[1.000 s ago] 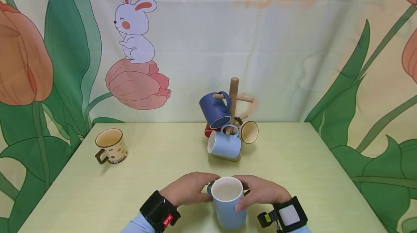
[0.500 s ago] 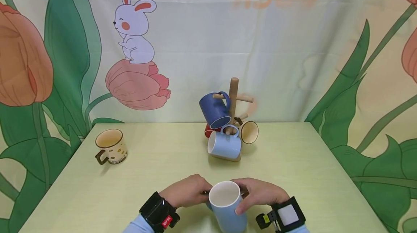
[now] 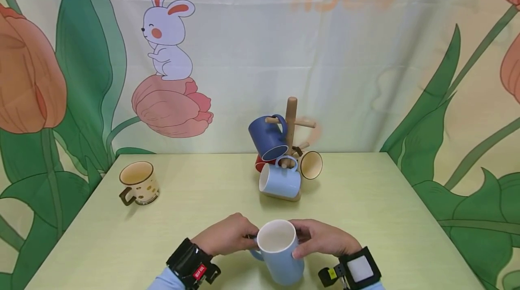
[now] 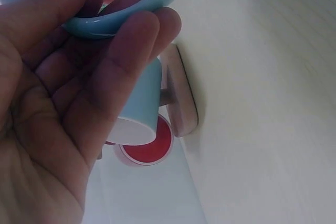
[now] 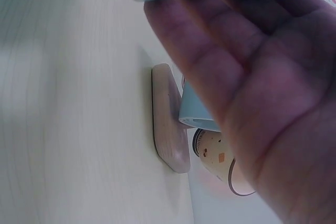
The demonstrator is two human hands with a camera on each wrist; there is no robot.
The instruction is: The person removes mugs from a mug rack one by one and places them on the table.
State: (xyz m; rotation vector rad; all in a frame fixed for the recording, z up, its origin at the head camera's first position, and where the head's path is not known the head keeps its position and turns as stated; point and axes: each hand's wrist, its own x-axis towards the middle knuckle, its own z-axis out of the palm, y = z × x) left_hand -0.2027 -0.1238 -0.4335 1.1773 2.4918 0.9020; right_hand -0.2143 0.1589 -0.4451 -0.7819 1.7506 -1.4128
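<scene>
Head view, wooden mug tree (image 3: 290,121) beyond held mug (image 3: 279,249), cream mug (image 3: 138,182) far left

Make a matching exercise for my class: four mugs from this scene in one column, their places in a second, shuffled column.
Mugs
1. pale blue mug
2. dark blue mug
3. spotted cream mug
4. red mug

Places
A. alone on the table's far left
B. upper peg of the wooden mug tree
C. between left hand and right hand
D. low at the tree's back

Pairs: 1-C, 2-B, 3-A, 4-D
</scene>
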